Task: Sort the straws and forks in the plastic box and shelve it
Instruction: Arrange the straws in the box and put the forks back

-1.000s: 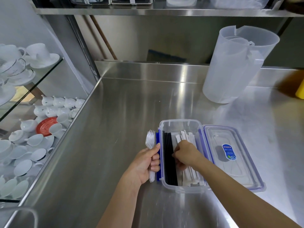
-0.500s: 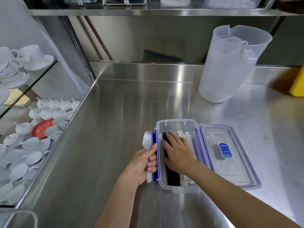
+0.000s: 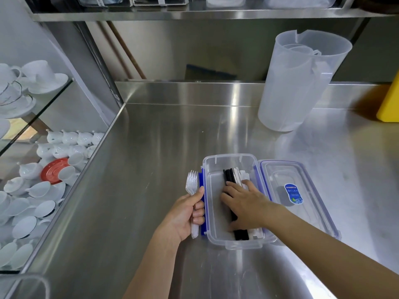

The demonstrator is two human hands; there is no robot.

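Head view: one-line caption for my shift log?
Left hand holds forks beside the open box; right hand presses straws to its right side.

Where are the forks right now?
The clear plastic forks are bunched in the left hand, just outside the left wall of the plastic box, with their tines pointing away from the person.

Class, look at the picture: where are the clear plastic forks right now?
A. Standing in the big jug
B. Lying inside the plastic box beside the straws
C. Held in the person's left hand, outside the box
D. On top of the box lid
C: the left hand grips the forks just outside the left wall of the plastic box, while the right hand presses the straws inside it.
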